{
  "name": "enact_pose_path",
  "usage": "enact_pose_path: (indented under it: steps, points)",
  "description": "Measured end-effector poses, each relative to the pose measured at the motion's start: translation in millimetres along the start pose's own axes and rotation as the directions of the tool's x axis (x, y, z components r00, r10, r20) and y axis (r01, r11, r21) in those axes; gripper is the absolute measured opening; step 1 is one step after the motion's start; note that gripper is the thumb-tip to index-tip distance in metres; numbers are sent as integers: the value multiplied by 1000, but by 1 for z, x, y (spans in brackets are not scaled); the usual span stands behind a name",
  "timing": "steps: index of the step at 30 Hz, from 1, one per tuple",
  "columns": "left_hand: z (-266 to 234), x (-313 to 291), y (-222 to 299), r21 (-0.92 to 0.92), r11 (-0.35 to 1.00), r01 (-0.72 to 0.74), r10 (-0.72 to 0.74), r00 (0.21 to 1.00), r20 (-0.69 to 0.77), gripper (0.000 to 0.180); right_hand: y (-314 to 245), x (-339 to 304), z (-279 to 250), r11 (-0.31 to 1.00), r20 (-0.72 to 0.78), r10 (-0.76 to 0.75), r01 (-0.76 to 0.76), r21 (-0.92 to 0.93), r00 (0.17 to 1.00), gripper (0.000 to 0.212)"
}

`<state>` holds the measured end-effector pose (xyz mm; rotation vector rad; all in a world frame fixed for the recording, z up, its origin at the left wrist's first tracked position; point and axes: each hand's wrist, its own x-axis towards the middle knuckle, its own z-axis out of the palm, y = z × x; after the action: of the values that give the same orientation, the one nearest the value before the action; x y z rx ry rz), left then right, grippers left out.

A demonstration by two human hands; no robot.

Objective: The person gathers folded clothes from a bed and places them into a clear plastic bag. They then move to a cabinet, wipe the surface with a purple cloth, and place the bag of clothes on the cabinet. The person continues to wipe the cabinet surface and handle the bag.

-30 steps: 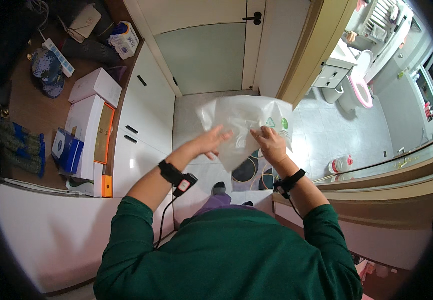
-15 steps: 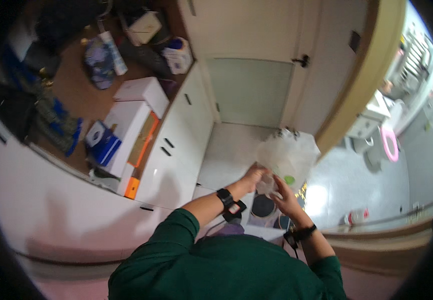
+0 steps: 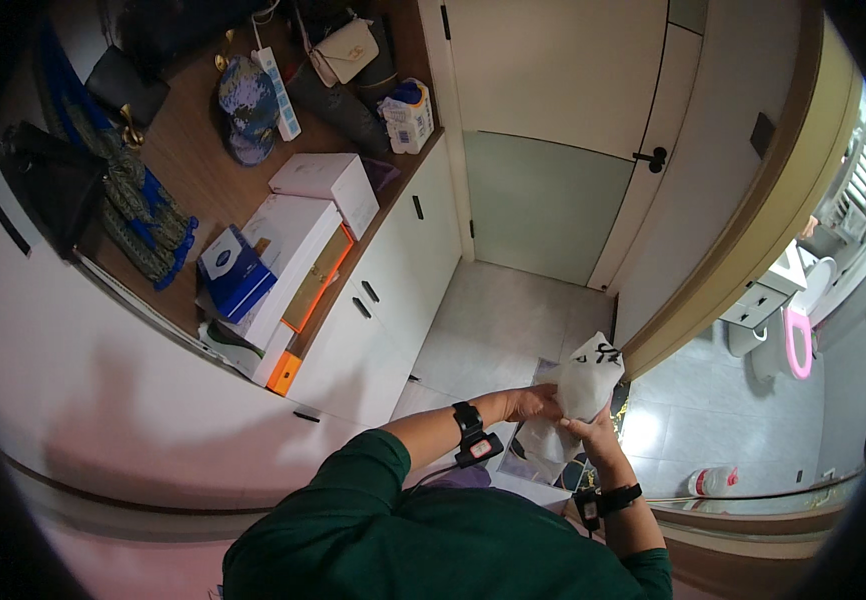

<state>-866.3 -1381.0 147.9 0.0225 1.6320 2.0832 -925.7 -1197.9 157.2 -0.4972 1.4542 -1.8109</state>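
Observation:
A white plastic bag (image 3: 587,385) with dark print is bunched between my two hands. Its upper part puffs up beyond my fingers, and a thinner, see-through part (image 3: 549,445) hangs below them. My left hand (image 3: 531,402) closes on the bag's left side, some of its fingers hidden behind the plastic. On the other side my right hand (image 3: 595,430) grips the narrow middle, thumb in front. Whether anything is inside the bag cannot be made out. Both wrists wear black straps with small devices.
To the left runs a white cabinet (image 3: 398,265) with a brown top bearing boxes (image 3: 293,240), a blue tissue pack (image 3: 236,275) and bags. A door (image 3: 553,200) stands ahead. At right, past a doorway frame (image 3: 743,240), a clear bottle (image 3: 713,482) lies on the bathroom floor.
The bag was spread wide beyond my hands; now it is gathered into a narrower bundle, with part hanging below. Both hands have come slightly lower and to the right in view.

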Motion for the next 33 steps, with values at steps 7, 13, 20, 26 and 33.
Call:
enact_pose_path:
  steps: [7,13,20,26,33]
  points:
    - [-15,7,-10,-118,992,47,-55,996,-67,41,11,19,6,993,-101,99,-91,78,990,51]
    - [-39,7,-20,-77,978,-194,160,934,-319,51,27,55,-1,988,-363,-131,150,26,923,41]
    - [-38,-4,-5,-305,948,-94,12,966,-259,104,23,89,-10,788,-463,148,179,589,874,34]
    - [-52,18,14,-657,734,-171,29,975,-222,81,39,104,7,947,-470,-304,315,-57,828,34]
    - [-79,46,19,-621,731,-283,5,912,-410,58,18,127,-6,488,19,-378,216,-846,926,67]
